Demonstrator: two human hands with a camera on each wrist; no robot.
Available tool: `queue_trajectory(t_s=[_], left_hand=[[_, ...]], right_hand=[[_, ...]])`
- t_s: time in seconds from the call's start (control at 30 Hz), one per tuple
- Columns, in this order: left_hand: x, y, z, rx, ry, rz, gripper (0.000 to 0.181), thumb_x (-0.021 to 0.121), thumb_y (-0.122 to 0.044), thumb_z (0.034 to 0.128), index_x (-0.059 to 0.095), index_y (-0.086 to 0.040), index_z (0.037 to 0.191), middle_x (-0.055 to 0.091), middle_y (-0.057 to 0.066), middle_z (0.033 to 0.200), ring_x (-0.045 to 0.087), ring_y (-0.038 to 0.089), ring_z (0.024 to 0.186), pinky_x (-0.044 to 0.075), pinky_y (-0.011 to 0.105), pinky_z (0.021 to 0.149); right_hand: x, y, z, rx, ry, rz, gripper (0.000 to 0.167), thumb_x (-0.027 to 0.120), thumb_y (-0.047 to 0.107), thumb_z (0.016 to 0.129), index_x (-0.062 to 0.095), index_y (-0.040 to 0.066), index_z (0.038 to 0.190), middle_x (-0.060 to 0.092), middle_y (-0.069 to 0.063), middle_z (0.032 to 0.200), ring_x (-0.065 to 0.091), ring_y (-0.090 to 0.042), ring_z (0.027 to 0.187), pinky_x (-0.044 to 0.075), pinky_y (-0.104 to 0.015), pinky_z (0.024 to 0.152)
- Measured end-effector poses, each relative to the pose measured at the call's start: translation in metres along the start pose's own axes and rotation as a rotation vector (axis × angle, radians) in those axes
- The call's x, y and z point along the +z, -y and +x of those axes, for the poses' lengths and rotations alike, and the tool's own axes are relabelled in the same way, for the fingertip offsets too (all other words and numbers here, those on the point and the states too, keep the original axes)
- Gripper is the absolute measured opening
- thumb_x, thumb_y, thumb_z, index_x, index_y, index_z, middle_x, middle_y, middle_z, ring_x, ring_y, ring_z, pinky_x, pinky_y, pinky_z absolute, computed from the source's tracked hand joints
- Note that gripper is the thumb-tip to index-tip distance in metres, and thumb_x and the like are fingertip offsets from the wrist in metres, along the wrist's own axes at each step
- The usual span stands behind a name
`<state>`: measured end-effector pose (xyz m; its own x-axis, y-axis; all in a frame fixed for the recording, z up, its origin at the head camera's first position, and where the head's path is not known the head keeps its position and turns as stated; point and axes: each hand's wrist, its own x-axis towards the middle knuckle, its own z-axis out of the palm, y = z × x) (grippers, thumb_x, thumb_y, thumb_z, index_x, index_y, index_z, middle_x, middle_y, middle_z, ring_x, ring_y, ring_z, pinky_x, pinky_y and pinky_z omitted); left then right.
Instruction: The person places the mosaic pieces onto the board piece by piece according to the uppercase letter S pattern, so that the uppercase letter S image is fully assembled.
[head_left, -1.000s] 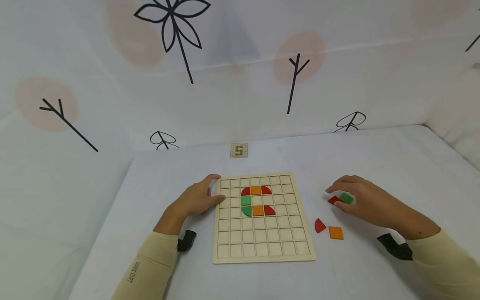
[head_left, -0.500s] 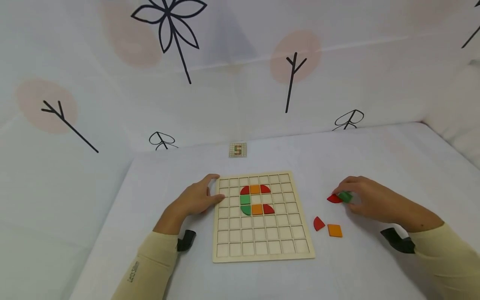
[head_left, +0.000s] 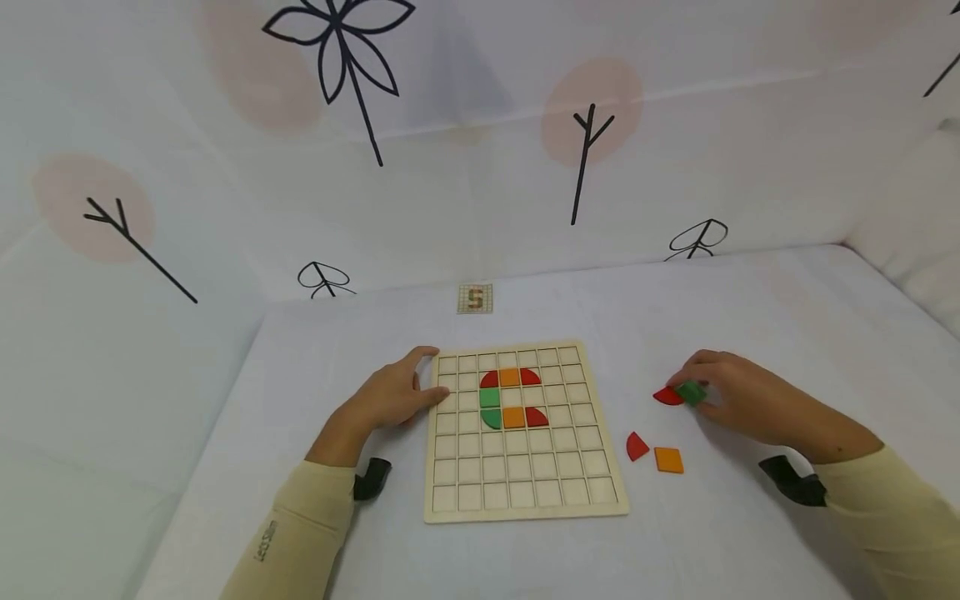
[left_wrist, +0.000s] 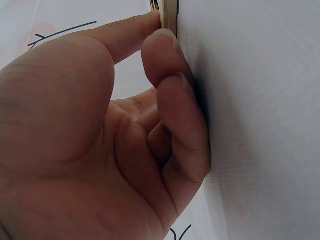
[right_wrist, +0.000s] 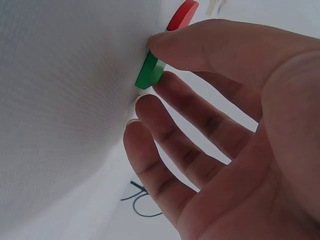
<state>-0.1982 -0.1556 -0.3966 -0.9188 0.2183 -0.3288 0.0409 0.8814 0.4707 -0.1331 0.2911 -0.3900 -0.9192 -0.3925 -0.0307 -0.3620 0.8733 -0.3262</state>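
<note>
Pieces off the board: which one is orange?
The square beside the red wedge; others seen: a farther red piece and the green piece in the right hand.

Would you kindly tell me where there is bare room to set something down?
Bare white cloth lies between the right hand's grip and the patterned backdrop, and on the near side of the board. Right of it, things are crowded: a red quarter piece, an orange square, and a green piece in that grip beside a second red piece.

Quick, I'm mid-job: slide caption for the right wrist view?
The right hand's grip pinches a green piece, with a red piece close beside it.
</note>
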Motion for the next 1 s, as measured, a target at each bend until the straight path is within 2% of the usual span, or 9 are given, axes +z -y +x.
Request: queue_trajectory(t_s=[0.23, 0.53, 0.8, 1.0], left_hand=[[0.000, -0.001, 0.000, 0.001, 0.002, 0.002, 0.070, 0.068, -0.049, 0.0922, 0.034, -0.032, 0.152, 0.061, 0.005, 0.076, 0.056, 0.017, 0.058, 0.040, 0.031, 0.059], [-0.001, -0.001, 0.000, -0.001, 0.012, -0.007, 0.070, 0.067, -0.049, 0.0924, 0.034, -0.033, 0.152, 0.060, 0.005, 0.077, 0.056, 0.017, 0.058, 0.040, 0.032, 0.059], [0.000, 0.000, 0.000, -0.016, 0.020, -0.026, 0.071, 0.069, -0.048, 0.0917, 0.034, -0.034, 0.151, 0.061, 0.005, 0.075, 0.056, 0.018, 0.058, 0.039, 0.032, 0.060], [-0.002, -0.001, -0.001, -0.013, 0.018, -0.024, 0.072, 0.069, -0.048, 0.0915, 0.034, -0.033, 0.152, 0.061, 0.005, 0.077, 0.056, 0.018, 0.058, 0.039, 0.032, 0.058]], right_hand=[[0.001, 0.002, 0.001, 0.027, 0.006, 0.003, 0.031, 0.082, 0.005, 0.078, 0.076, 0.010, 0.108, 0.066, -0.002, 0.103, 0.063, -0.018, 0.091, 0.058, -0.042, 0.080], [0.002, 0.004, 0.005, 0.108, 0.064, 0.038, 0.034, 0.083, 0.013, 0.079, 0.074, 0.009, 0.112, 0.063, 0.004, 0.090, 0.056, -0.012, 0.080, 0.050, -0.023, 0.064], [0.000, 0.006, 0.005, 0.102, 0.084, 0.053, 0.037, 0.082, 0.017, 0.081, 0.073, 0.009, 0.115, 0.062, 0.006, 0.085, 0.053, -0.010, 0.075, 0.048, -0.022, 0.062], [-0.004, 0.015, 0.007, 0.074, 0.060, 0.030, 0.040, 0.084, 0.021, 0.080, 0.073, 0.011, 0.117, 0.063, 0.008, 0.086, 0.054, -0.010, 0.078, 0.049, -0.022, 0.064]])
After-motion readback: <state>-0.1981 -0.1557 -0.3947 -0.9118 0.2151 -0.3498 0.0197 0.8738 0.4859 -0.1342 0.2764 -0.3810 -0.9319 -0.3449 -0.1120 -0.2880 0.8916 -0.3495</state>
